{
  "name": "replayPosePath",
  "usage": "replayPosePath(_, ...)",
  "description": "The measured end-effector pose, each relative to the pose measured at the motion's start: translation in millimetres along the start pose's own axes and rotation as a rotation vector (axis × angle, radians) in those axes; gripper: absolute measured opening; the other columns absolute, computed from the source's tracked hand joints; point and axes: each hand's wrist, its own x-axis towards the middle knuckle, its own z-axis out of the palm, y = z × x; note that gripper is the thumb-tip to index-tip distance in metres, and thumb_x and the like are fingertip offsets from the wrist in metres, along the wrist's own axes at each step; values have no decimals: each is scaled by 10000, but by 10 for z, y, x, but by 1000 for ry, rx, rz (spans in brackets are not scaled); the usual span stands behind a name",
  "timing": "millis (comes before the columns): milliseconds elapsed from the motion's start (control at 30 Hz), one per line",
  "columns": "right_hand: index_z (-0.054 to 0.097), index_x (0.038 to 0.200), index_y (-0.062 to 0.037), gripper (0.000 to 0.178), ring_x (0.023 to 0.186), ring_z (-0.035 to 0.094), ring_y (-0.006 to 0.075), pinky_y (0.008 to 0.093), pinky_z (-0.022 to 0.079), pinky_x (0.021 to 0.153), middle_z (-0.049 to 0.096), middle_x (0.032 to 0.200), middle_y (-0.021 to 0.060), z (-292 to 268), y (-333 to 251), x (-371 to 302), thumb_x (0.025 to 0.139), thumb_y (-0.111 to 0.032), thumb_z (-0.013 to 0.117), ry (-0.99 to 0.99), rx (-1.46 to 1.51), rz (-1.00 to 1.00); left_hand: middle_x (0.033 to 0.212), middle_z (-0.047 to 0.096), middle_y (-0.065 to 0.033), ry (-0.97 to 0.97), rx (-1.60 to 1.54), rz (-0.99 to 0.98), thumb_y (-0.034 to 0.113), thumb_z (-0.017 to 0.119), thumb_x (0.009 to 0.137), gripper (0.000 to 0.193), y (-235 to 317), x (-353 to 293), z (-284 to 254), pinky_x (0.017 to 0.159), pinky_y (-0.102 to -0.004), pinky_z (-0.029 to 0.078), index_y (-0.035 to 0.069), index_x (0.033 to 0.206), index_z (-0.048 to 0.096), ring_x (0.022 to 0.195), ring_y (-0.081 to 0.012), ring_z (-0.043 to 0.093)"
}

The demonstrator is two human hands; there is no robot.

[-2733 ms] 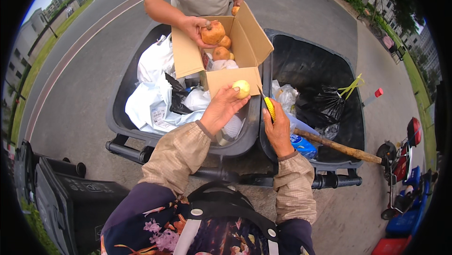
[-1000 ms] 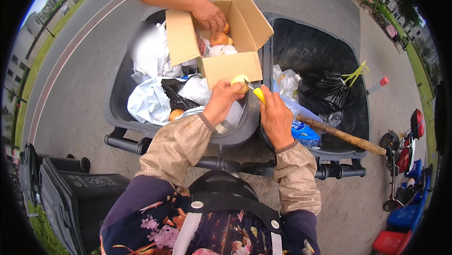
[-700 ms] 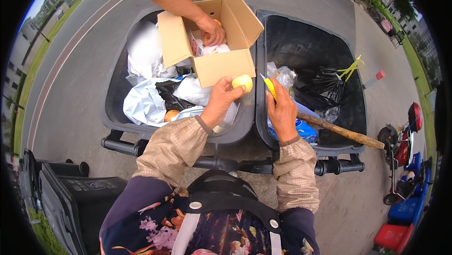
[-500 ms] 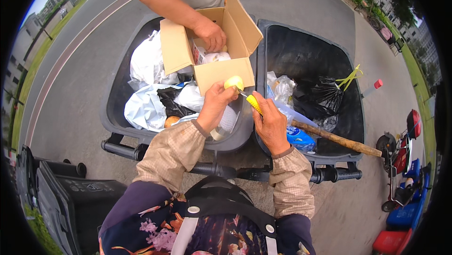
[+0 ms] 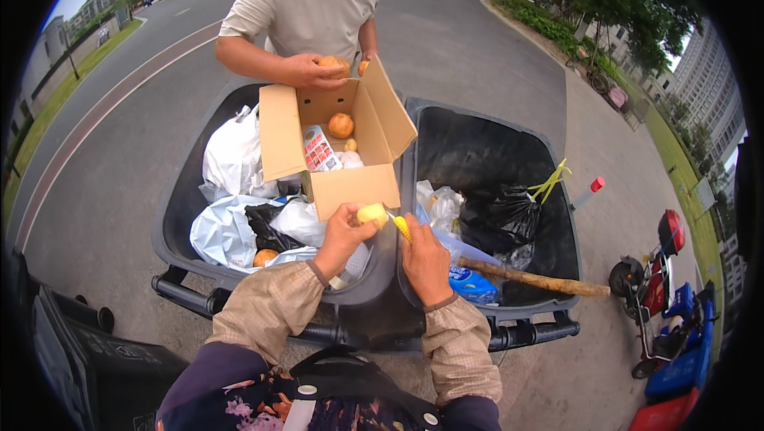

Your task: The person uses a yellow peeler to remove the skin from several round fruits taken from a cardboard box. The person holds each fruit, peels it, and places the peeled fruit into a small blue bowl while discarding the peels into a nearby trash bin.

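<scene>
My left hand [image 5: 341, 240] pinches a small, rounded, pale yellow piece that looks like peeled fruit or vegetable [image 5: 372, 214]. Its exact kind is unclear. In my right hand [image 5: 427, 264] is a small knife with a yellow handle [image 5: 403, 228], its short blade against the right side of the yellow piece. Both hands are over the front rims of two dark bins, just below an open cardboard box [image 5: 356, 188]. Inside the box lie a round orange fruit [image 5: 341, 125], a smaller yellowish piece [image 5: 350, 145], a printed white-and-red packet [image 5: 321, 151] and some white wrapping.
Across the bins, a person [image 5: 318, 13] holds a round orange-brown fruit [image 5: 334, 66]. The left bin [image 5: 171, 224] contains white and black bags; the right bin [image 5: 485, 117] has a black bag [image 5: 503, 220] and a wooden stick [image 5: 549, 280]. A red scooter [image 5: 656, 268] stands at right.
The view has tilted up, so the bins sit lower. The other person's hand has come up out of the box with an orange-brown fruit. My hands keep hold of the knife and yellow piece.
</scene>
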Motion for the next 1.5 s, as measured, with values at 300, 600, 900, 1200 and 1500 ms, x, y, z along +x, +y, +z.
replayPosePath(300,538,1177,-85,378,758,597,338,405,482,627,581,869,139,18,20,63,804,-88,600,112,204,-92,1023,598,-58,-9,-198,-45,126,606,857,299,162,34,-65,814,-263,467,3,1116,519,909,-116,568)
replayPosePath(600,523,1207,-96,462,685,580,308,375,483,600,522,807,116,41,-18,15,757,-52,619,74,92,-152,1057,591,-65,-22,-278,-70,131,578,877,281,201,37,-86,868,-290,454,-4,1118,524,958,-130,565)
replayPosePath(900,512,1216,-93,474,691,581,309,385,481,586,523,825,118,46,-11,24,756,-55,623,90,48,-150,1079,589,-65,-57,-206,-93,120,587,858,332,146,34,-70,847,-277,445,-9,1155,516,965,-127,557)
replayPosePath(1200,510,1206,-65,395,742,592,343,397,482,622,577,883,138,42,145,57,819,-61,585,154,137,18,1106,582,-76,-94,-158,-45,106,576,854,341,184,-78,59,848,-260,440,-15,1166,508,990,-133,553)
replayPosePath(1500,521,1217,-93,474,711,579,327,379,484,630,543,821,134,32,-17,25,758,-28,620,69,184,-153,1085,587,-78,-28,-314,-47,139,574,878,298,231,25,-61,877,-296,442,-7,1132,520,983,-145,558)
